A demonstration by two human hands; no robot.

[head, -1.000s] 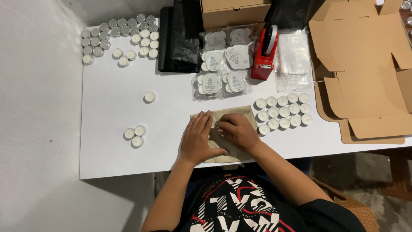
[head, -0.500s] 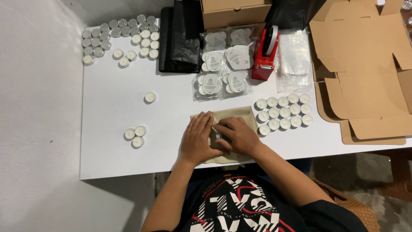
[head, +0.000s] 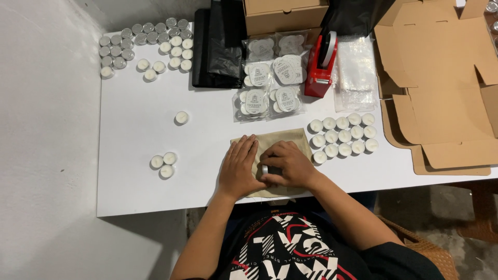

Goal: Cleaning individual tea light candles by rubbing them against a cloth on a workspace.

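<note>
A: Where are the hands?

B: Both are at the table's near edge, on a beige cloth pouch [head: 282, 139] lying flat. The left hand [head: 239, 168] is spread open, palm down, pressing the pouch's nine o'clock side. The right hand [head: 290, 165] is curled around a small metal-cupped tealight [head: 265, 170], pinching it just beside the left fingers.

A: How would that tealight handle?

B: Light, I'd judge, with a thin cup that dents if squeezed hard and soft wax on top. Best taken by the rim, thumb against fingertips. The pouch looks limp and would slide on the smooth white table [head: 145, 192] unless pinned.

A: What's around?

B: At two o'clock from the hands, a grid of tealights [head: 342, 136]. At nine o'clock, three loose ones [head: 163, 165]. At twelve o'clock, bagged tealight packs [head: 270, 83], with a red tape dispenser [head: 320, 65] beside them. Flat cardboard boxes [head: 441, 93] lie at three o'clock.
</note>
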